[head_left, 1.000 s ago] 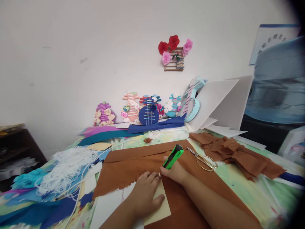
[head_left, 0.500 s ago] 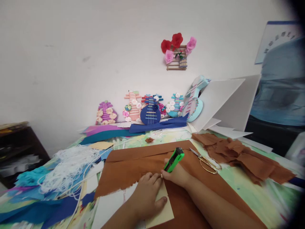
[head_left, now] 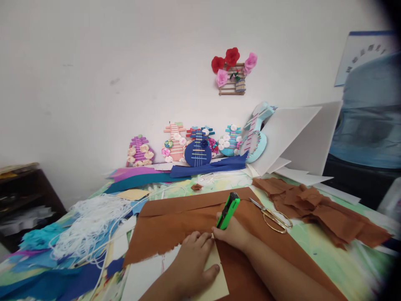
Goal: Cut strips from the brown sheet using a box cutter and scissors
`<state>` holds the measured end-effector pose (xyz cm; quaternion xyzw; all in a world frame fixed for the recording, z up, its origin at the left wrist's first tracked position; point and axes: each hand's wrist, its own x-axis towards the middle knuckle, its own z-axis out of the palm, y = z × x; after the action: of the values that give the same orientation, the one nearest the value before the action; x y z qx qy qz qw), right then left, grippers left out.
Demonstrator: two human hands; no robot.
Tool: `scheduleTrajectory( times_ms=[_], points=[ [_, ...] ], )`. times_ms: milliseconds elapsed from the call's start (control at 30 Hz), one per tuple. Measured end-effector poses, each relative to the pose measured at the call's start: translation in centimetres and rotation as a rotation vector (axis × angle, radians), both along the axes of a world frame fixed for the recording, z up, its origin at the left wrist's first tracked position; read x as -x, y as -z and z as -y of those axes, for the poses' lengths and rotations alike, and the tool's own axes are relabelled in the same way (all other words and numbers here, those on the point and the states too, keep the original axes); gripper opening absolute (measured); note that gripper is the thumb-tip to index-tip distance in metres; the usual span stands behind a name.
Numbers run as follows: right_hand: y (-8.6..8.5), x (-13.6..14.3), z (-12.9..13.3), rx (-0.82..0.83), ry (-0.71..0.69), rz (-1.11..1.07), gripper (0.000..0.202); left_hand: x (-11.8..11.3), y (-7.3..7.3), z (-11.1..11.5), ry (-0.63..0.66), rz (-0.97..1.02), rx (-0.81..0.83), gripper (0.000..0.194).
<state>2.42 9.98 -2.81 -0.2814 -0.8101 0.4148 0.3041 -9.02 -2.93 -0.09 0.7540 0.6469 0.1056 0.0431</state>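
Observation:
My right hand (head_left: 233,234) is closed around a green and black utility knife (head_left: 228,212), held tilted with its body pointing up and its lower end at the top of a cream card strip (head_left: 218,280). The blade itself is hidden. Flat on that strip lies my left hand (head_left: 197,261), fingers stretched forward and thumb out to the right. Under the strip are brown paper sheets (head_left: 175,230) and a white sheet (head_left: 145,274) with a torn brown edge along it. Gold-handled scissors (head_left: 275,219) rest on the brown paper right of my right hand.
Crumpled brown paper (head_left: 319,209) lies at the right. White cord (head_left: 90,225) and blue paper (head_left: 62,280) cover the left side. Paper lutes (head_left: 198,148) lean along the wall, beside white boards (head_left: 297,133). A large water bottle (head_left: 369,113) stands at far right.
The utility knife has tipped slightly more upright and moved a little left. My left hand stays on the card strip. The whole view has shifted slightly.

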Motion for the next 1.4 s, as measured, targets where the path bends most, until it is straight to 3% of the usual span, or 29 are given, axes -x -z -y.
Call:
scheduleTrajectory(
  times_ms=[133,433,733,967,1200,1400],
  points=[
    [-0.1,-0.1,0.1,-0.008,-0.015,0.019,0.023,-0.1,-0.1,0.0,0.013,0.004,-0.002,0.051],
    [-0.7,-0.3,0.0,0.142,-0.013,-0.011,0.025,0.1,-0.2,0.0,0.014,0.022,0.018,0.053],
    [-1.2,-0.4,0.9,0.033,-0.072,0.032,0.022,0.2,0.0,0.0,0.016,0.046,0.006,0.055],
    [-0.9,-0.4,0.3,0.113,-0.016,0.0,0.026,0.3,-0.1,0.0,0.014,0.035,0.015,0.053],
    [-1.1,-0.4,0.6,0.027,-0.069,0.037,0.023,0.3,0.2,0.0,0.004,0.042,-0.02,0.053],
    [-0.7,-0.5,0.2,0.064,-0.054,0.012,0.025,0.2,0.1,0.0,0.003,0.045,-0.038,0.043]
  ],
)
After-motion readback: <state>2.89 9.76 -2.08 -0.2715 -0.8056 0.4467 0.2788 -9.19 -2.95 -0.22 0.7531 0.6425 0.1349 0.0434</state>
